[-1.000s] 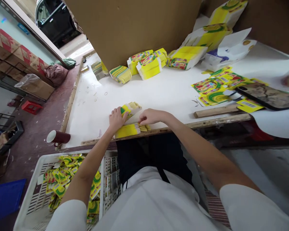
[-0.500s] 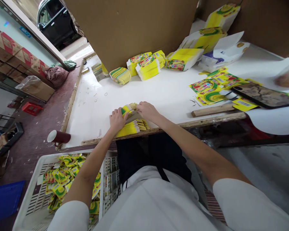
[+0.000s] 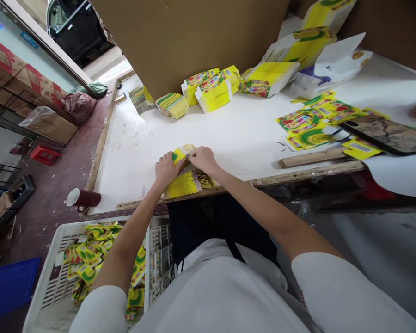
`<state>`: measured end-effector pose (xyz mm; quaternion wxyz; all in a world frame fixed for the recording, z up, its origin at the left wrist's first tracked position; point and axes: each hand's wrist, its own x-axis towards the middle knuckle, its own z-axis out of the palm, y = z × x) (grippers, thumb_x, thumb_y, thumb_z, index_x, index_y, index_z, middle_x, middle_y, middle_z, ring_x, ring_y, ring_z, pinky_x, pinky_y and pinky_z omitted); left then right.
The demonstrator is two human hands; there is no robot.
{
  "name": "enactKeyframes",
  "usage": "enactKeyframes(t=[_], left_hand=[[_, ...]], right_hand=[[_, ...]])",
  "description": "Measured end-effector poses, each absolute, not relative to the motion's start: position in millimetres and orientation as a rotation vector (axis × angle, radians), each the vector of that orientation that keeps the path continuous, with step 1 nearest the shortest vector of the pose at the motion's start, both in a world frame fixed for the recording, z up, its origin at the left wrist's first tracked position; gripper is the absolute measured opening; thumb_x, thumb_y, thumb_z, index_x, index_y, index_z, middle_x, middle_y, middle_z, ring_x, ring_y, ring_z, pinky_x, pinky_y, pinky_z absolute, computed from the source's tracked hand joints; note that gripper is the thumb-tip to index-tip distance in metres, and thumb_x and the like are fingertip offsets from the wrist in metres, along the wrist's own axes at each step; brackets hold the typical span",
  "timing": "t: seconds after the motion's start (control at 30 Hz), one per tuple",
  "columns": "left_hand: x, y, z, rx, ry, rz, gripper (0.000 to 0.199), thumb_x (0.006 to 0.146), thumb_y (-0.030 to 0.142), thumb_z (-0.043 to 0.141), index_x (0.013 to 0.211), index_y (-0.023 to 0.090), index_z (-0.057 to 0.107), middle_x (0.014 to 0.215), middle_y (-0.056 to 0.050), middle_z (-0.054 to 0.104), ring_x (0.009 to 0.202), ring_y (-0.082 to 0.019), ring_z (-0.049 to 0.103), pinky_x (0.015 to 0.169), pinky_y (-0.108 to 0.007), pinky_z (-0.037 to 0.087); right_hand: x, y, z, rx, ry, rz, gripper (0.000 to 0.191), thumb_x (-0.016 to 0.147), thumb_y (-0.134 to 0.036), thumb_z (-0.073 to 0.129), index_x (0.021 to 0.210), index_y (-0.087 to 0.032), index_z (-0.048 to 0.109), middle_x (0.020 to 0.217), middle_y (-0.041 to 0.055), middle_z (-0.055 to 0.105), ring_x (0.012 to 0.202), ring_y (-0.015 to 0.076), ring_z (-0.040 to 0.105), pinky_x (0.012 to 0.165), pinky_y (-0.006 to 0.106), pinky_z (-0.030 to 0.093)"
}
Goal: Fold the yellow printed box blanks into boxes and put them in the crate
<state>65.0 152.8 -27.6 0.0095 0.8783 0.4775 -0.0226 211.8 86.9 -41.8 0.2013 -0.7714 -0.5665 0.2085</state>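
My left hand (image 3: 166, 169) is wrapped round the left part of a yellow and green stack of folded cartons (image 3: 180, 154) near the table's front edge. At the stack's right end is my right hand (image 3: 204, 160), its fingers pinched together at the cartons; the fingertips are partly hidden. Just below both hands, a fanned row of yellow flat cartons (image 3: 185, 184) lies along the wooden edge strip.
Yellow carton bundles (image 3: 215, 96) stand against a cardboard sheet (image 3: 194, 41). Right of my hands are printed cartons (image 3: 301, 122), a phone (image 3: 384, 134) and a wooden stick (image 3: 312, 157). A mug (image 3: 85, 198) sits at the left corner, above a crate (image 3: 52, 273) of cartons.
My right hand has shifted slightly left along the stack. The view has moved a little. At the far right, the blurred hand has moved slightly.
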Motion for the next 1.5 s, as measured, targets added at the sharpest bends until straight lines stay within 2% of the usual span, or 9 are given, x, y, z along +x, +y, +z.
enactKeyframes(t=[0.17, 0.27, 0.43, 0.57, 0.77, 1.0, 1.17, 1.37, 1.5], left_hand=[[66, 152, -28, 2.748, 1.507, -0.075, 0.048, 0.1, 0.055, 0.034, 0.129, 0.02, 0.047, 0.127, -0.016, 0.063, 0.119, -0.032, 0.057, 0.096, -0.044, 0.045], [65, 151, -27, 2.737, 1.528, -0.066, 0.047, 0.1, 0.055, 0.035, 0.129, 0.021, 0.047, 0.128, -0.015, 0.063, 0.119, -0.032, 0.058, 0.095, -0.044, 0.046], [65, 150, -23, 2.739, 1.497, -0.067, 0.05, 0.099, 0.059, 0.035, 0.129, 0.021, 0.047, 0.129, -0.014, 0.063, 0.12, -0.031, 0.057, 0.096, -0.042, 0.046], [65, 151, -20, 2.696, 1.507, -0.068, 0.044, 0.102, 0.053, 0.03, 0.128, 0.022, 0.048, 0.128, -0.013, 0.063, 0.12, -0.031, 0.058, 0.096, -0.044, 0.047], [67, 157, -16, 2.638, 1.505, -0.144, 0.044, 0.1, 0.055, 0.032, 0.126, 0.023, 0.049, 0.132, -0.012, 0.062, 0.121, -0.031, 0.057, 0.096, -0.045, 0.048], [70, 154, -16, 2.624, 1.544, -0.173, 0.043, 0.1, 0.054, 0.034, 0.125, 0.023, 0.049, 0.131, -0.013, 0.061, 0.123, -0.032, 0.056, 0.097, -0.045, 0.048], [69, 145, -18, 2.685, 1.536, -0.157, 0.044, 0.101, 0.053, 0.032, 0.128, 0.021, 0.048, 0.129, -0.013, 0.062, 0.121, -0.031, 0.056, 0.096, -0.044, 0.047], [68, 144, -23, 2.726, 1.543, -0.104, 0.044, 0.101, 0.054, 0.033, 0.126, 0.02, 0.05, 0.128, -0.013, 0.063, 0.118, -0.032, 0.058, 0.093, -0.044, 0.048], [68, 144, -23, 2.714, 1.545, -0.103, 0.044, 0.101, 0.053, 0.034, 0.125, 0.02, 0.05, 0.128, -0.013, 0.062, 0.118, -0.032, 0.057, 0.094, -0.044, 0.047]], right_hand=[[176, 85, -38, -2.099, -1.542, 0.76, 0.032, 0.096, -0.023, 0.046, 0.101, -0.016, 0.077, 0.097, 0.012, 0.078, 0.088, 0.0215, 0.072, 0.069, 0.025, 0.05], [180, 84, -35, -2.095, -1.545, 0.766, 0.026, 0.093, -0.028, 0.054, 0.098, -0.016, 0.076, 0.098, 0.0127, 0.078, 0.09, 0.0232, 0.073, 0.07, 0.026, 0.049], [220, 77, -33, -2.187, -1.484, 0.626, 0.046, 0.09, -0.051, 0.062, 0.108, -0.01, 0.071, 0.109, 0.0205, 0.075, 0.101, 0.0314, 0.07, 0.08, 0.034, 0.05], [231, 72, -37, -2.145, -1.523, 0.544, 0.033, 0.096, -0.031, 0.054, 0.121, -0.012, 0.064, 0.116, 0.0167, 0.074, 0.105, 0.0265, 0.068, 0.083, 0.031, 0.049], [234, 60, -37, -2.032, -1.691, 0.554, 0.029, 0.095, -0.018, 0.046, 0.106, -0.016, 0.072, 0.108, 0.0135, 0.076, 0.099, 0.0247, 0.068, 0.081, 0.031, 0.046], [261, 52, -29, -1.774, -1.988, 0.798, 0.006, 0.078, -0.026, 0.076, 0.078, -0.021, 0.078, 0.078, -0.0009, 0.077, 0.073, 0.0143, 0.066, 0.066, 0.021, 0.043], [254, 63, -38, -1.885, -1.806, 0.506, 0.032, 0.097, -0.025, 0.051, 0.121, -0.019, 0.071, 0.119, 0.0115, 0.07, 0.1, 0.0215, 0.064, 0.08, 0.028, 0.043], [240, 59, -57, -1.894, -1.842, 0.324, 0.033, 0.1, -0.021, 0.042, 0.108, -0.017, 0.074, 0.119, 0.0129, 0.065, 0.108, 0.0253, 0.056, 0.082, 0.031, 0.041], [238, 55, -62, -1.888, -1.863, 0.258, 0.037, 0.103, -0.021, 0.036, 0.114, -0.016, 0.07, 0.125, 0.0138, 0.062, 0.107, 0.025, 0.055, 0.086, 0.032, 0.041]])
